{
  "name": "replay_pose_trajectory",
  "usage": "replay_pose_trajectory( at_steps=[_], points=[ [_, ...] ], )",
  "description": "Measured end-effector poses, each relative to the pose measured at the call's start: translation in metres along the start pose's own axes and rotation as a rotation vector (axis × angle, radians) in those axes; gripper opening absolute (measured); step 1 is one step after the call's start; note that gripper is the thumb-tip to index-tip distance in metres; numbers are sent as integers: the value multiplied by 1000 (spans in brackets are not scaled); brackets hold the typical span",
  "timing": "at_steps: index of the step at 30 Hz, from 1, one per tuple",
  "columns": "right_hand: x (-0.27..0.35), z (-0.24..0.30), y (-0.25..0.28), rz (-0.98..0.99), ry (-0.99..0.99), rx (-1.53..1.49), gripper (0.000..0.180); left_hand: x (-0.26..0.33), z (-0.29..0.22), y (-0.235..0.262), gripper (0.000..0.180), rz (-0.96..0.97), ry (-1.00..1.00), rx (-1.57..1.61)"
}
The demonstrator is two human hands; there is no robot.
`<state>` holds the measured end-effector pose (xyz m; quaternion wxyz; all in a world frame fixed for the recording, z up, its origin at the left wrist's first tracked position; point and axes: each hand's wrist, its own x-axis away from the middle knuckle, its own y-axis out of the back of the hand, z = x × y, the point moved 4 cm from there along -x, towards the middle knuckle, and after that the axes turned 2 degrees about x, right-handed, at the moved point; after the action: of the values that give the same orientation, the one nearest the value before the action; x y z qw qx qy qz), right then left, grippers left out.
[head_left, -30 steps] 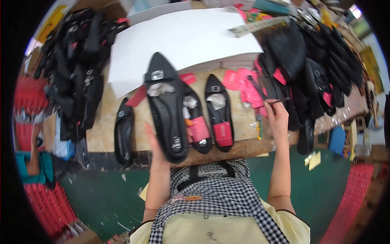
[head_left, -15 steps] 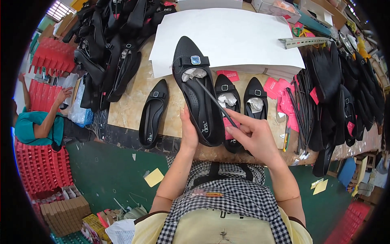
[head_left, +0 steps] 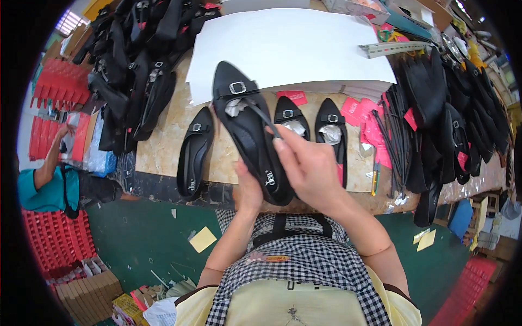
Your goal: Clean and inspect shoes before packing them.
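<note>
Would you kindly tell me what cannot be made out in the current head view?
- Head view, left hand: most fingers, behind the held shoe.
- Head view, dark strip: near end, behind the right hand.
- Head view, shoe just right of the held one: heel, behind that hand.

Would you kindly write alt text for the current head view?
A person's left hand holds a pointed black shoe, and the right hand holds a thin dark strip near paper inside the shoe. Three similar shoes rest on the worktable.

Right hand (head_left: 311,169) farther up shoe (head_left: 247,136)
</note>
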<state>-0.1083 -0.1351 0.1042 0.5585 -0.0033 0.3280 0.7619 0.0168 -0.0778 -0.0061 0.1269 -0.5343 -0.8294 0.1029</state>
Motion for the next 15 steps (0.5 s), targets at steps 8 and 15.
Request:
replay_pose_trajectory(
  at_steps=[8, 15],
  points=[
    [19, -15, -26, -30, 21, 210, 30, 4, 26, 14, 92, -125, 57, -20],
    [40, -153, 125, -295, -356, 455, 20, -15, -17, 106, 46, -88, -93, -770]
  ],
)
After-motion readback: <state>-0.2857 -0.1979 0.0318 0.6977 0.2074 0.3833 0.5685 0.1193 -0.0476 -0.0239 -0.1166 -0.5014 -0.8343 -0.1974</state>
